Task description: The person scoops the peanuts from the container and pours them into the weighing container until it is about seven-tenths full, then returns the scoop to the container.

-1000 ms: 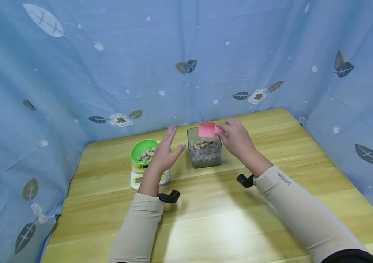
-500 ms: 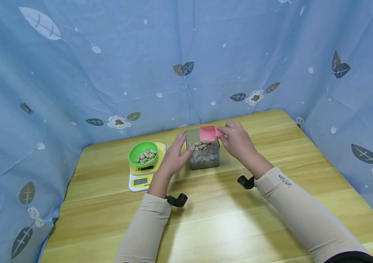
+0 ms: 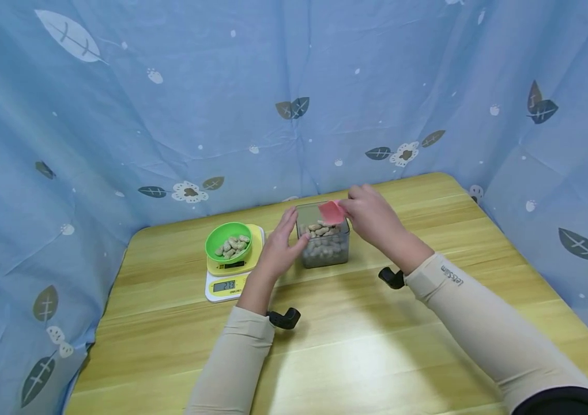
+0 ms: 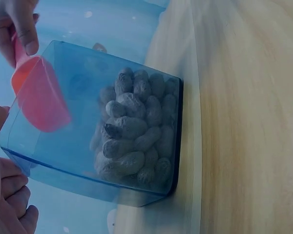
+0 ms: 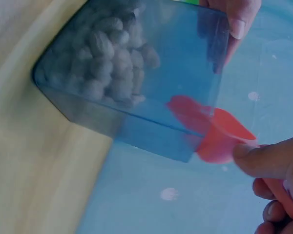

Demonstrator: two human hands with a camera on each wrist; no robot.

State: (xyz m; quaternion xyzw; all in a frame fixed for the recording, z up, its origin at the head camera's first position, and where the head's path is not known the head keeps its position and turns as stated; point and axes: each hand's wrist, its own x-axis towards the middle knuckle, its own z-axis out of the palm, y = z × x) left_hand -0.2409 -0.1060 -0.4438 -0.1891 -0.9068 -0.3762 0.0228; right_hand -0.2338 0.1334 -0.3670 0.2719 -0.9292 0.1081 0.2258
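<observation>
A pink scoop point(image 3: 332, 212) is pinched by its handle in my right hand point(image 3: 374, 218). Its bowl tips down into the mouth of a clear grey plastic container point(image 3: 325, 257). Peanuts point(image 3: 320, 230) fill the lower part of that container, below the scoop point(image 4: 44, 97). My left hand point(image 3: 279, 251) holds the container's near left corner, thumb on the near side and fingers along the left wall. In the right wrist view, the right thumb point(image 5: 259, 158) presses on the scoop's handle, and the left thumb point(image 5: 237, 28) lies at the container's rim.
Left of the container stands a yellow and white kitchen scale point(image 3: 223, 286) with a lit display. On it sits a green bowl point(image 3: 214, 237) holding several peanuts. The wooden table point(image 3: 325, 357) meets a blue patterned curtain point(image 3: 252, 86) at the back.
My left hand has moved right from beside the scale to the container, uncovering the scale. The scoop has tilted and dropped lower into the container's mouth.
</observation>
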